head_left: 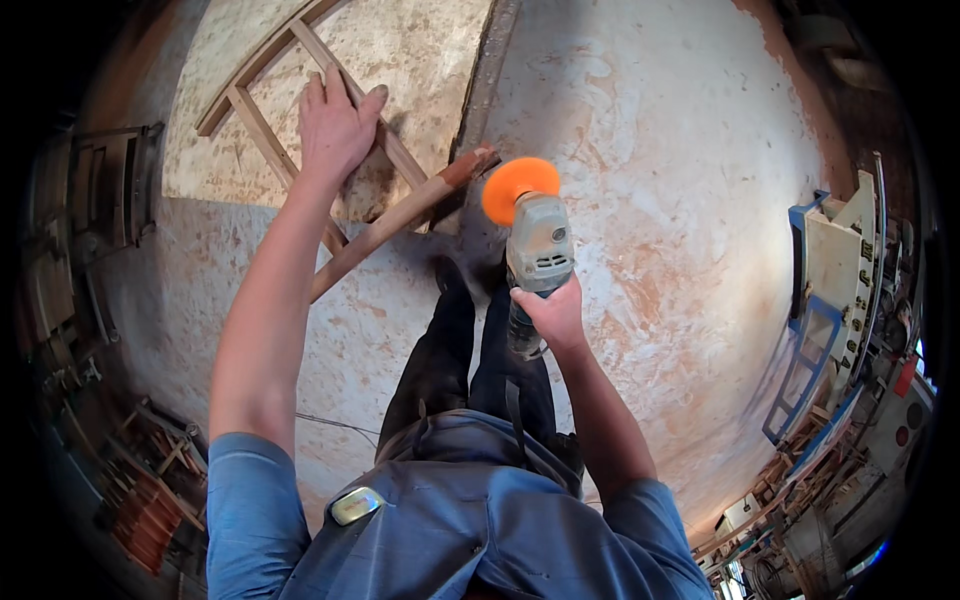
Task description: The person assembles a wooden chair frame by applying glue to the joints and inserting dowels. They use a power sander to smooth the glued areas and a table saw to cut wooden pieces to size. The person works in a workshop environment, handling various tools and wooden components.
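Observation:
My right hand (556,315) is closed around the body of a grey angle grinder (543,245) with a round orange disc (520,190). The disc is just right of the end of a wooden frame (385,225), where the wood turns reddish; I cannot tell whether they touch. My left hand (338,125) straddles one of the frame's slats, fingers on one side and thumb on the other. The frame has long rails joined by crosspieces and lies partly on a pale worktop board (410,60). Its nearest rail reaches past the board's front edge.
My legs and shoes stand close below the frame's near rail. A thin cable (335,422) runs over the stained floor (660,180). Wooden furniture parts (105,190) are at the left, and a blue-edged frame (810,360) leans among boards at the right.

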`<state>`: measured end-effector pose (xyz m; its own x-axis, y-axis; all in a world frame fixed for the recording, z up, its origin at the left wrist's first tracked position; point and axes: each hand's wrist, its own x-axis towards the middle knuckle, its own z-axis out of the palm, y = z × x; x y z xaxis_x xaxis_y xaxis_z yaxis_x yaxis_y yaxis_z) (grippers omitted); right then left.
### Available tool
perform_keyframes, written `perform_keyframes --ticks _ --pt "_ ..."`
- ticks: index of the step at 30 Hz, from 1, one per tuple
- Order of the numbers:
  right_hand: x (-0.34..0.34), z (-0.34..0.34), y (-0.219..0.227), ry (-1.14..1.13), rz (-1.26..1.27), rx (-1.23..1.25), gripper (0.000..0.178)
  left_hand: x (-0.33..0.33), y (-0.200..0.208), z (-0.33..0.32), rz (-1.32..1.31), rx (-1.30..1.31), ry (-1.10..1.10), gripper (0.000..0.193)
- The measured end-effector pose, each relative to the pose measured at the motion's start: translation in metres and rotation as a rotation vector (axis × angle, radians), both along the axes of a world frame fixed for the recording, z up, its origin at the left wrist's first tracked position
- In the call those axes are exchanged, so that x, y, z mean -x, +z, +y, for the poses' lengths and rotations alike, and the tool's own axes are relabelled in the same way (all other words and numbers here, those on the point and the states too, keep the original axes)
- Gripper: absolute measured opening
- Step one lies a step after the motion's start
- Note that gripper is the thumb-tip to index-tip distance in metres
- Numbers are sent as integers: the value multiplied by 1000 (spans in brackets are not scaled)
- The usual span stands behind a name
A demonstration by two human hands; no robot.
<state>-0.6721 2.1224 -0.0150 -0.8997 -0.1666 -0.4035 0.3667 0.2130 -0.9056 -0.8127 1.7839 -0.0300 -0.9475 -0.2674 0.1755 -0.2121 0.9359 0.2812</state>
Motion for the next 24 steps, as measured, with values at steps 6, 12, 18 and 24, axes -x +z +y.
perform_keyframes --ticks 6,12,18,24 --pt "-3 -6 -14 -15 -27 65 64 6 -14 9 -54 -85 47 81" --pt "-6 -19 -22 -13 -13 50 64 7 -12 11 -79 -90 59 80" --pt "-2 -19 -27 -7 12 9 63 7 -10 12 -95 -74 62 80" --pt "-6 -12 -28 -99 -11 67 63 7 -7 10 -114 -88 44 80"
